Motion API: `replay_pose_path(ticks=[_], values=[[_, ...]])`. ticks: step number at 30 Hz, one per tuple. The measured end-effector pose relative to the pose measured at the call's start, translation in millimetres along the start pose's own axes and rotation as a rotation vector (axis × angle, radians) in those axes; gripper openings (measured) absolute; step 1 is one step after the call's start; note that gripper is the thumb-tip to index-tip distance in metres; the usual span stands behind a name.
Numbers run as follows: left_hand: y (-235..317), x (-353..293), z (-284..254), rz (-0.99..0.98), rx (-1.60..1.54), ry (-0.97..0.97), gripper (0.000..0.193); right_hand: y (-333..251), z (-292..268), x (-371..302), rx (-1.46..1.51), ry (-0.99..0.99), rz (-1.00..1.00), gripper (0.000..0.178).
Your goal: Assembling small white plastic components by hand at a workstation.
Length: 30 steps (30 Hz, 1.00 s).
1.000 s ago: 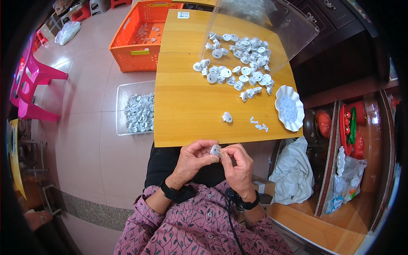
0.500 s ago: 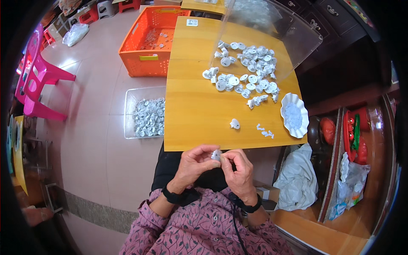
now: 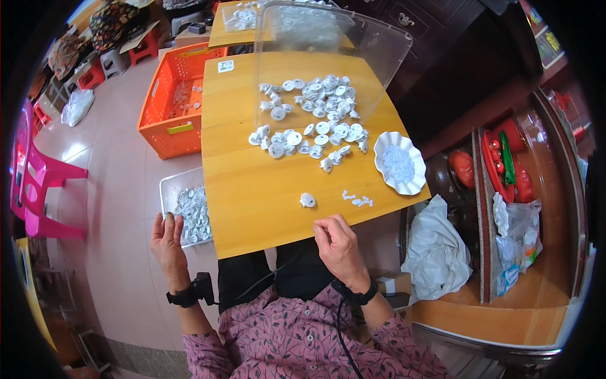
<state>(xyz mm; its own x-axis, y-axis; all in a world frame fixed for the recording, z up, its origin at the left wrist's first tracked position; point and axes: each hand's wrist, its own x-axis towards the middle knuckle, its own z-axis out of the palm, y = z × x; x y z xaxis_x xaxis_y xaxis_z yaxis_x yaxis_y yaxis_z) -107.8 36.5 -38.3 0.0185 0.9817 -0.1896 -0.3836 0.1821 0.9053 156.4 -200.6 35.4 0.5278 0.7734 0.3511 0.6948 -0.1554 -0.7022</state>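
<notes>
My left hand is beside the clear plastic bin, left of the table. Its fingers are stretched out and slightly apart, with no part visible in them. Inside the bin lie many small grey-white plastic pieces. At the table's front edge, my right hand is closed, thumb and fingers pressed together; whatever it may hold is hidden. A single white round plastic part lies on the wood just beyond it. To that part's right is a little group of tiny white pegs.
Many white round parts are spread across the yellow wooden table, some under a tilted clear plastic box. A scalloped white dish holds small pale pieces. An orange crate stands left; a pink chair farther left.
My hands have parted. The left has swung left to the bin, and the grey-white part held between them is no longer visible. The right stays near the table edge. The view has shifted.
</notes>
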Motion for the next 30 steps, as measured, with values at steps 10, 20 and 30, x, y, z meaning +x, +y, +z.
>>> replay_pose_path(ticks=[10,20,30], values=[[14,-92,88,0.021,0.219,-0.294,0.029,13,17,31,-0.273,0.143,-0.162,0.028],[-20,-142,135,-0.303,0.074,-0.644,0.035,-11,12,6,-0.067,0.138,-0.158,0.02],[-22,-144,137,-0.36,0.038,-0.659,0.031,10,-16,5,-0.144,0.161,-0.091,0.021]])
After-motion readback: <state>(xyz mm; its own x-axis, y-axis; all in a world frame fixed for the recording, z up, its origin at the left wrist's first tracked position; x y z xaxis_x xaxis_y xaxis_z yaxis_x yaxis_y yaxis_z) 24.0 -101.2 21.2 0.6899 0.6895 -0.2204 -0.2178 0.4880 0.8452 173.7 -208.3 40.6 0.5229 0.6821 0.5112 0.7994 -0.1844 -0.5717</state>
